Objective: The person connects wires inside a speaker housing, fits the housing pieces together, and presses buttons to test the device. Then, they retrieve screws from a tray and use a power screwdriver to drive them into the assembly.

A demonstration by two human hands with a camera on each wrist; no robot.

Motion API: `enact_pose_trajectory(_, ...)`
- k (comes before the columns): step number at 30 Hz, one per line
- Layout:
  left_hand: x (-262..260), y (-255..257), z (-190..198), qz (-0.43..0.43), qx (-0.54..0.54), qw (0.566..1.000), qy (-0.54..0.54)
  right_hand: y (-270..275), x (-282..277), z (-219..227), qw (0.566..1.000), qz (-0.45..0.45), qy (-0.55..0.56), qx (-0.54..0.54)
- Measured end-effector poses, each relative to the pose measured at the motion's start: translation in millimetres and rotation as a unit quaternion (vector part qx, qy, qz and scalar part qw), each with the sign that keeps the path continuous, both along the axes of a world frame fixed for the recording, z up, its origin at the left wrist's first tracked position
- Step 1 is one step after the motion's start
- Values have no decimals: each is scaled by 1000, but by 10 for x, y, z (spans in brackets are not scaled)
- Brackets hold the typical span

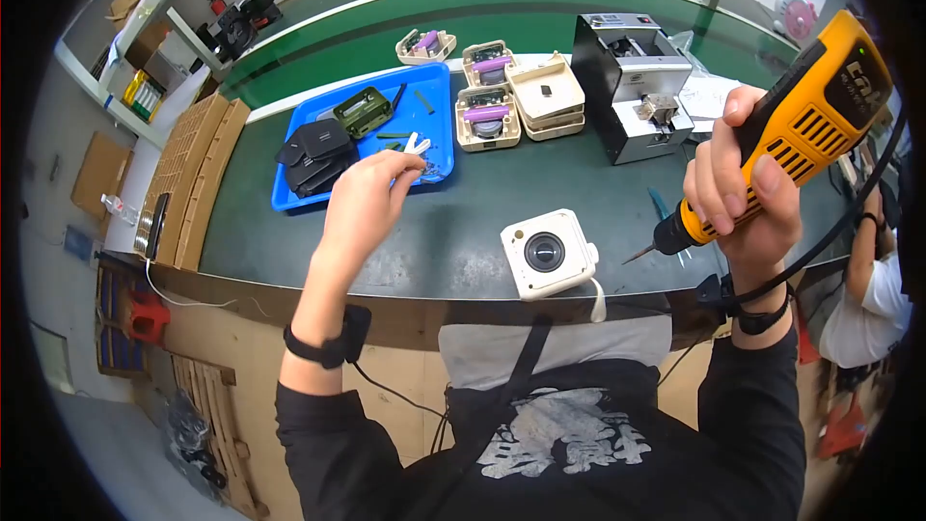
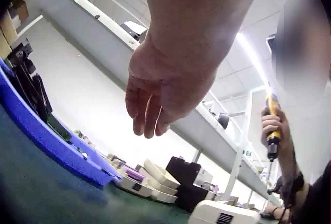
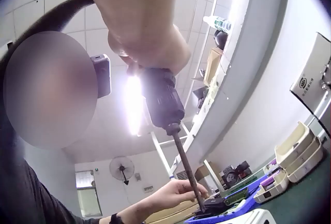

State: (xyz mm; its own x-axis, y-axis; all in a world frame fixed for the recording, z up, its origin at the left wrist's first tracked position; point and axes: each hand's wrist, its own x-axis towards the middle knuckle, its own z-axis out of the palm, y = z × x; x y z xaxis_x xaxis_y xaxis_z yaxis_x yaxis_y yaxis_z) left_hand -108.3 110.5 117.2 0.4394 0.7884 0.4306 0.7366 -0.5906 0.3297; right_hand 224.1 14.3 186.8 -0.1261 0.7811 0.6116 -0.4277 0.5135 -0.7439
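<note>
Two hands are raised above the green table (image 1: pixel 463 222), and the white camera-like unit (image 1: pixel 546 254) at the table's near edge serves as the landmark. The right hand (image 1: pixel 743 183) is lifted to the right of that unit, its fingers wrapped firmly around the yellow electric screwdriver (image 1: pixel 791 130), whose bit slants down and left toward the unit without reaching it; a black cable runs from the tool past the wrist. The left hand (image 1: pixel 371 195) hovers up and to the left of the white unit, over the near right corner of the blue tray (image 1: pixel 434 96). In the left wrist view its fingers hang loosely, slightly bent and apart, and it seems to hold nothing, though a very small part between the fingertips could not be made out there. The blue tray lies behind and left of the white unit and carries black housings (image 1: pixel 313 154) and a dark green housing (image 1: pixel 363 111). Directly behind the unit stand beige open casings (image 1: pixel 487 119) with purple parts inside, and behind and to its right a grey and black machine (image 1: pixel 635 82). Far left of the unit, stacked cardboard (image 1: pixel 193 178) lies along the table's end.
</note>
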Motion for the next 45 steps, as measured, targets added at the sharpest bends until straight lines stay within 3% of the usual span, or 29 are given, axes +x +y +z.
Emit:
enact_pose_trajectory(7, 58, 711, -317, -10, -36, 981, 191, -125, 43, 38, 999, -21, -1, -33)
enact_pose_trajectory(22, 122, 985, -532, -74, -79, 970, 218, -184, 83, 62, 996, -29, -5, -79)
enact_pose_trajectory(31, 172, 1016, -548, -53, -80, 964, 248, -142, -3, 48, 998, -21, -8, -62)
enact_pose_trajectory(38, 127, 1135, -588, -64, -88, 974, 199, -120, 7, -8, 1000, -21, -9, -21)
enact_pose_trajectory(41, 64, 1096, -485, -49, 14, 989, 138, -101, 70, -45, 999, -15, -28, 6)
enact_pose_trajectory(45, 98, 801, -238, -47, 66, 996, -28, -70, 177, -62, 999, 23, -26, 12)
